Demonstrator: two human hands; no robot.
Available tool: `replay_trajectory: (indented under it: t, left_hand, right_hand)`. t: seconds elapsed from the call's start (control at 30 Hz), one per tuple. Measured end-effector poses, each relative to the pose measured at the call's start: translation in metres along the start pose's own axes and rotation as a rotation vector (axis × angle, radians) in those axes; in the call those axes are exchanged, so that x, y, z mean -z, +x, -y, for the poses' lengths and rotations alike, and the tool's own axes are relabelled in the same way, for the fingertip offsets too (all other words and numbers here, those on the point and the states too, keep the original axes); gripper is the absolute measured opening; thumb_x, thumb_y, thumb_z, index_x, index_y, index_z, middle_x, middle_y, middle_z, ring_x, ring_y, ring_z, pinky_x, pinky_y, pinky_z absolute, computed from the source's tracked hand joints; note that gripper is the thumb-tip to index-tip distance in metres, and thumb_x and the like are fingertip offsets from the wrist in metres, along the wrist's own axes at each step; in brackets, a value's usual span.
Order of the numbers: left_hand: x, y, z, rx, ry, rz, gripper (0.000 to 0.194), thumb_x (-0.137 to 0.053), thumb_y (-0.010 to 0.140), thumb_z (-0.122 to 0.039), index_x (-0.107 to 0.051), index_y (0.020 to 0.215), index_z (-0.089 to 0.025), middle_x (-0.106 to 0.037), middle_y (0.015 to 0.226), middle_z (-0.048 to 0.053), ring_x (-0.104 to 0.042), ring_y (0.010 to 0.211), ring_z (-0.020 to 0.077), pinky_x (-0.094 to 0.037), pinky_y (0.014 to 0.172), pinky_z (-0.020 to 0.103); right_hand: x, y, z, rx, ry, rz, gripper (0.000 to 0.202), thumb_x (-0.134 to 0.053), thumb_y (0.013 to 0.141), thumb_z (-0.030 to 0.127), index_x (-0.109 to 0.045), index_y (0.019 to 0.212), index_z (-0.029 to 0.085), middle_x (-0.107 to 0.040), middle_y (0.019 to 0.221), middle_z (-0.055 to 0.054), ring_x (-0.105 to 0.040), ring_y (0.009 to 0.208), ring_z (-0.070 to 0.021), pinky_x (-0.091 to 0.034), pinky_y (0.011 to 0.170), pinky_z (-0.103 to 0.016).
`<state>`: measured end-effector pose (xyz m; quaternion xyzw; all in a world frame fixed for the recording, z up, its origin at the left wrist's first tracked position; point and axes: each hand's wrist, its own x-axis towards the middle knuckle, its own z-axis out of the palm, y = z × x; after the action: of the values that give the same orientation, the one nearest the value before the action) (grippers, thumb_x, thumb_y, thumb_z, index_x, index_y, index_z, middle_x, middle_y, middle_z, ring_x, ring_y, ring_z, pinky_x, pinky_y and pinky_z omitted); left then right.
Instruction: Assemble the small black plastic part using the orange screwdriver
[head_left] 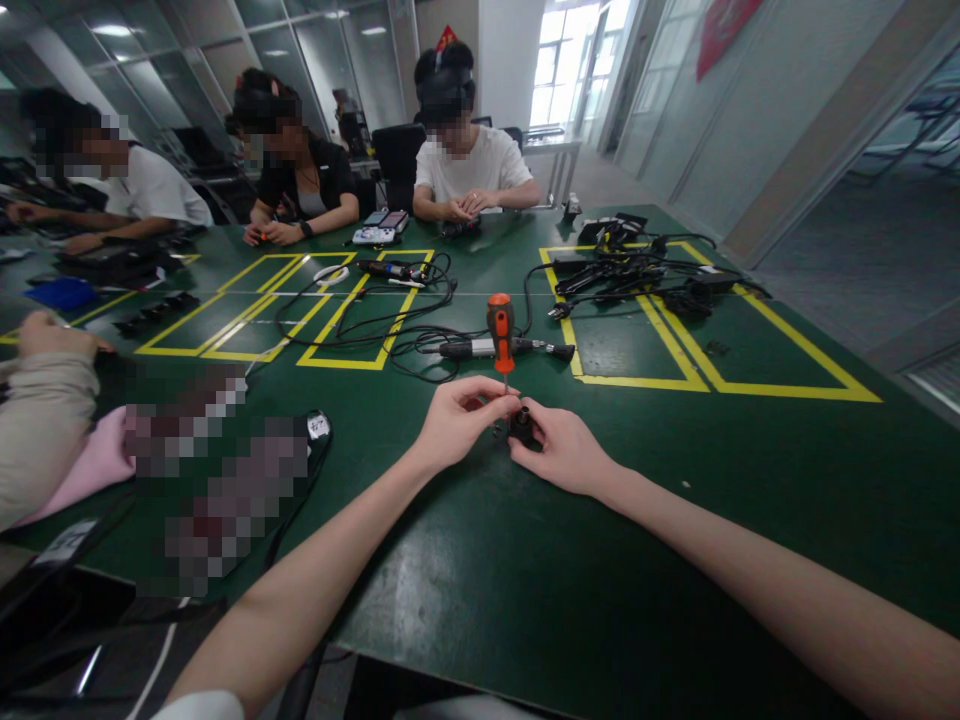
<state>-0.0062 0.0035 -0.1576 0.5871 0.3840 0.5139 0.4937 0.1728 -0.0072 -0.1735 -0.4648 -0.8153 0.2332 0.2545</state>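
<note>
Step in hand, my read: screwdriver work on a small black part, driver being lined up or turned. Left hand (466, 420): fingers closed together low on the shaft of the orange-and-grey screwdriver (500, 330), which stands near upright, handle up and free of any palm. Right hand (571, 448): fingers clamped on the black part (523, 428), just beside the driver's lower end, over the near half of the green bench (600, 600). Tip is hidden behind the fingers, so can't tell whether it's seated in a screw.

Next move calls for: right grip steady, tip square in the recess, then twist with light down-pressure; shifting the left up to the handle would give more torque. Risk is the tip slipping off toward the right fingers.

Beyond the hands: corded tool (471, 348) lying on the bench, black cable pile (619, 268) farther right. Neither hand touches those.
</note>
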Motion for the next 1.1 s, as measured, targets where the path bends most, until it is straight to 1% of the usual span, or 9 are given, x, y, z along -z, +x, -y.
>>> replay_trajectory:
  t: [0.2, 0.4, 0.53, 0.67, 0.83, 0.9, 0.97, 1.03, 1.1]
  left_hand:
    - [-0.001, 0.000, 0.000, -0.001, 0.008, 0.001, 0.025, -0.085, 0.073, -0.037, -0.079, 0.080, -0.014, -0.079, 0.088, 0.007, -0.066, 0.067, 0.0120, -0.052, 0.060, 0.022]
    - [-0.001, 0.000, 0.001, -0.001, 0.010, 0.005, 0.022, -0.085, 0.073, -0.034, -0.079, 0.080, -0.014, -0.079, 0.087, 0.007, -0.066, 0.068, 0.0118, -0.051, 0.061, 0.022]
    - [-0.001, 0.000, 0.001, -0.005, 0.032, 0.002, 0.024, -0.085, 0.073, -0.036, -0.078, 0.078, -0.014, -0.079, 0.086, 0.007, -0.067, 0.069, 0.0131, -0.051, 0.064, 0.024]
    - [-0.002, 0.000, 0.001, -0.038, 0.068, -0.011, 0.030, -0.086, 0.071, -0.041, -0.074, 0.072, -0.014, -0.076, 0.078, 0.005, -0.066, 0.070, 0.0136, -0.051, 0.068, 0.025]
    - [-0.003, 0.001, 0.001, -0.043, 0.123, -0.084, 0.040, -0.090, 0.065, -0.046, -0.064, 0.066, -0.015, -0.066, 0.065, 0.000, -0.056, 0.060, 0.0095, -0.045, 0.060, 0.023]
    - [0.001, 0.004, 0.001, -0.035, 0.131, -0.116, 0.040, -0.088, 0.066, -0.046, -0.061, 0.066, -0.016, -0.062, 0.062, -0.002, -0.051, 0.056, 0.0081, -0.041, 0.056, 0.022]
    - [0.008, 0.007, 0.003, -0.006, 0.148, -0.138, 0.037, -0.085, 0.069, -0.044, -0.060, 0.068, -0.017, -0.060, 0.060, -0.003, -0.049, 0.052, 0.0076, -0.038, 0.052, 0.021]
    - [0.018, 0.011, 0.007, 0.053, 0.192, -0.137, 0.033, -0.080, 0.072, -0.042, -0.058, 0.067, -0.017, -0.059, 0.057, -0.004, -0.046, 0.048, 0.0075, -0.035, 0.049, 0.021]
    - [0.027, 0.013, 0.012, 0.103, 0.310, -0.106, 0.029, -0.076, 0.073, -0.035, -0.056, 0.063, -0.017, -0.055, 0.053, -0.005, -0.045, 0.047, 0.0075, -0.031, 0.049, 0.021]
  right_hand:
    - [0.000, 0.000, 0.000, 0.005, -0.004, 0.003, 0.013, -0.056, 0.081, 0.032, -0.046, 0.083, 0.024, -0.052, 0.060, 0.004, -0.049, 0.051, -0.0140, -0.030, 0.055, -0.026]
    - [0.000, 0.000, 0.001, -0.002, -0.016, 0.001, 0.014, -0.055, 0.080, 0.032, -0.043, 0.082, 0.025, -0.049, 0.058, 0.005, -0.047, 0.050, -0.0143, -0.029, 0.055, -0.027]
    - [0.001, 0.000, 0.001, -0.006, -0.017, 0.006, 0.013, -0.054, 0.080, 0.033, -0.043, 0.083, 0.025, -0.050, 0.059, 0.005, -0.047, 0.050, -0.0142, -0.030, 0.056, -0.027]
    - [0.001, -0.001, 0.000, -0.009, -0.022, -0.001, 0.014, -0.054, 0.080, 0.035, -0.045, 0.084, 0.024, -0.051, 0.061, 0.004, -0.047, 0.052, -0.0147, -0.031, 0.056, -0.027]
    - [0.001, -0.001, -0.001, -0.013, -0.021, 0.013, 0.012, -0.055, 0.080, 0.033, -0.048, 0.083, 0.024, -0.053, 0.062, 0.004, -0.049, 0.052, -0.0145, -0.032, 0.057, -0.027]
    - [0.001, -0.001, -0.001, -0.012, -0.005, 0.017, 0.011, -0.056, 0.080, 0.031, -0.052, 0.086, 0.023, -0.057, 0.064, 0.003, -0.051, 0.053, -0.0145, -0.034, 0.057, -0.027]
    - [0.002, -0.001, 0.000, -0.012, 0.026, 0.017, 0.012, -0.057, 0.080, 0.030, -0.056, 0.090, 0.023, -0.060, 0.068, 0.002, -0.054, 0.056, -0.0148, -0.036, 0.058, -0.027]
    - [0.003, -0.001, 0.000, -0.009, 0.064, 0.017, 0.013, -0.059, 0.079, 0.029, -0.058, 0.091, 0.022, -0.061, 0.069, 0.002, -0.056, 0.059, -0.0151, -0.038, 0.059, -0.027]
    - [0.003, -0.001, 0.000, -0.008, 0.095, 0.018, 0.013, -0.059, 0.080, 0.029, -0.059, 0.091, 0.022, -0.060, 0.068, 0.002, -0.055, 0.059, -0.0148, -0.038, 0.058, -0.027]
